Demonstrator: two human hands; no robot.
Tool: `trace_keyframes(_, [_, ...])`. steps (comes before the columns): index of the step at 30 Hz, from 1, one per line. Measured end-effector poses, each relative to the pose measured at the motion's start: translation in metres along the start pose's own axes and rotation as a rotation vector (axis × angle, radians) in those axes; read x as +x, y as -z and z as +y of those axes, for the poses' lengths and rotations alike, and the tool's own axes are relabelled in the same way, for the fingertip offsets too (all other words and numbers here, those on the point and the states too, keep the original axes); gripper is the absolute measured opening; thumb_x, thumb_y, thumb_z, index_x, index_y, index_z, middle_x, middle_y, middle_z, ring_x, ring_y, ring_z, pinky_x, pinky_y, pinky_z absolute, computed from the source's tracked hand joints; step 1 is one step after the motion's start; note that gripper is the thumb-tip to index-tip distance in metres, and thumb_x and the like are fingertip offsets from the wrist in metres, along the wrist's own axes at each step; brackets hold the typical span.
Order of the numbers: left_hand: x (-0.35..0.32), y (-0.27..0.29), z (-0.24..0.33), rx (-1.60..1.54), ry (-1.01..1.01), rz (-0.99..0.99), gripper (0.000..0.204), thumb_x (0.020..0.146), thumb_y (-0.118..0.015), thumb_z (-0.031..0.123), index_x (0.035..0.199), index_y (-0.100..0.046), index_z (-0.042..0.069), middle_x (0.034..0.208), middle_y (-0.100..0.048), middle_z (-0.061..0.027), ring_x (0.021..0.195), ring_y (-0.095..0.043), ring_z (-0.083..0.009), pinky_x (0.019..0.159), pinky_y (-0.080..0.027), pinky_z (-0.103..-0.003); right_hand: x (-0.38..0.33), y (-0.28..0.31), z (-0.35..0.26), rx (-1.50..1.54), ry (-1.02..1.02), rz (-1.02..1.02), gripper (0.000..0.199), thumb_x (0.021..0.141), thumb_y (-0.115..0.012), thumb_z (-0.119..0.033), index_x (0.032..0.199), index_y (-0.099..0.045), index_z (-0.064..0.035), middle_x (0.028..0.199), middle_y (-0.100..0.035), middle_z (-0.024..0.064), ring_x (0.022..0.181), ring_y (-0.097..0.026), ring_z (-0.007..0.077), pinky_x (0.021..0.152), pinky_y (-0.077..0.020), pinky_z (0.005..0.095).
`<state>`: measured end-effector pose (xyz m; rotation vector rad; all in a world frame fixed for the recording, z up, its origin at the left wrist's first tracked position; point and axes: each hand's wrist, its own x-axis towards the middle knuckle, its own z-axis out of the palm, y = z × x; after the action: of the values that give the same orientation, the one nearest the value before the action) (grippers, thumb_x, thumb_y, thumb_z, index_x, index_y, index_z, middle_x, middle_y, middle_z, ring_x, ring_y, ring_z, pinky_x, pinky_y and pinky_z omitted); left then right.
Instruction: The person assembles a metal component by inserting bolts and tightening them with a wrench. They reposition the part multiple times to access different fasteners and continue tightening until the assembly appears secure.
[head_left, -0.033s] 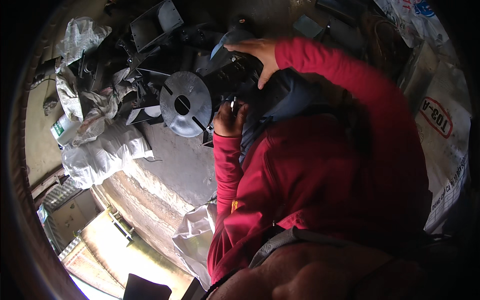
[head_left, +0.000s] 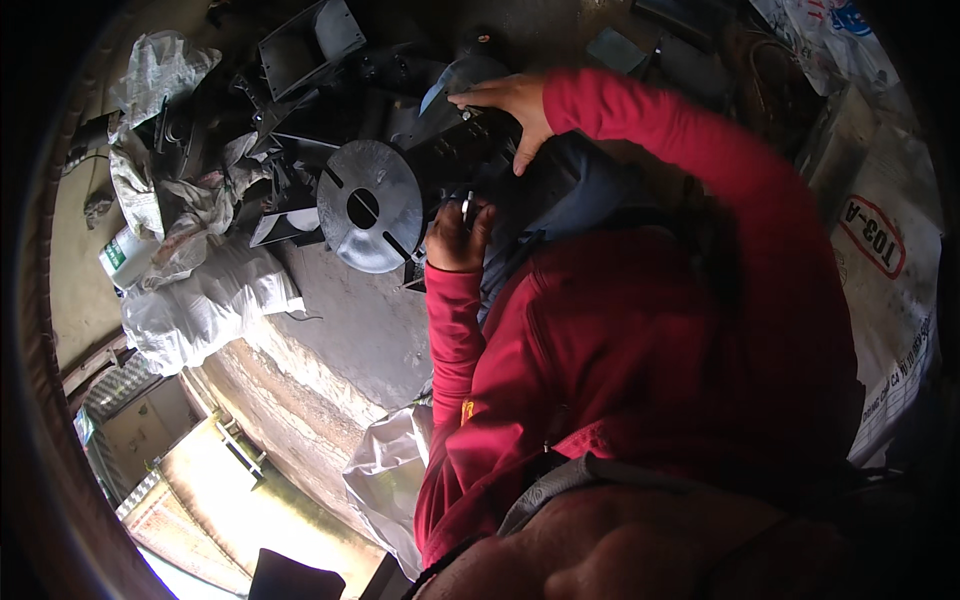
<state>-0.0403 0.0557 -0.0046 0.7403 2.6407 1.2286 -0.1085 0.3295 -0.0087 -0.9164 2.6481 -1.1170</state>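
Observation:
A round grey metal disc (head_left: 390,190) with a central hole and slots stands at the end of a dark cylindrical metal part (head_left: 445,160). Just right of the disc, my left hand (head_left: 457,240) is closed on a small shiny metal piece (head_left: 467,207); its exact kind is not clear. Over the far right side of the dark part, my right hand (head_left: 522,110) has its thumb and fingers spread wide. Its fingertips are close to a small bright bolt-like end (head_left: 467,115); whether they touch the metal is hard to tell in the shadow.
Left of the disc lie angled metal plates and dark scrap, with a flanged metal bracket (head_left: 310,48) farther back. White plastic sacks (head_left: 210,305) and crumpled rags (head_left: 195,205) are heaped at the left. A large white printed sack (head_left: 890,260) stands at the right.

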Motion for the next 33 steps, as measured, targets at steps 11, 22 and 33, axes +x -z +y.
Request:
trace_keyframes(11, [-0.009, -0.002, -0.014, 0.142, -0.165, 0.139, 0.024, 0.086, -0.073, 0.024, 0.096, -0.062, 0.005, 0.084, -0.068, -0.0103, 0.071, -0.070, -0.0231, 0.064, -0.054, -0.032, 0.013, -0.005, 0.003, -0.075, 0.116, 0.014, 0.104, 0.056, -0.085, -0.030, 0.145, -0.033, -0.0109, 0.136, -0.049, 0.0134, 0.121, -0.054, 0.0325, 0.099, -0.0478, 0.0404])
trace_keyframes(22, [-0.037, 0.026, -0.003, 0.010, 0.025, 0.242, 0.030, 0.086, -0.074, 0.027, 0.103, -0.064, 0.005, 0.087, -0.071, -0.0105, 0.081, -0.071, -0.0252, 0.071, -0.054, -0.033, 0.052, -0.021, -0.028, -0.145, 0.141, -0.097, 0.103, 0.059, -0.085, -0.035, 0.146, -0.033, -0.0128, 0.137, -0.051, 0.0133, 0.120, -0.056, 0.0323, 0.100, -0.0477, 0.0393])
trace_keyframes(33, [-0.039, 0.007, 0.030, -0.891, 0.279, 0.232, 0.013, 0.090, -0.068, 0.007, 0.100, -0.064, 0.000, 0.085, -0.065, -0.0039, 0.070, -0.062, -0.0116, 0.064, -0.052, -0.024, -0.003, -0.020, -0.032, 0.236, 0.248, 0.256, 0.071, 0.071, -0.085, -0.023, 0.134, -0.054, -0.0112, 0.120, -0.063, 0.0117, 0.103, -0.065, 0.0246, 0.086, -0.0543, 0.0353])
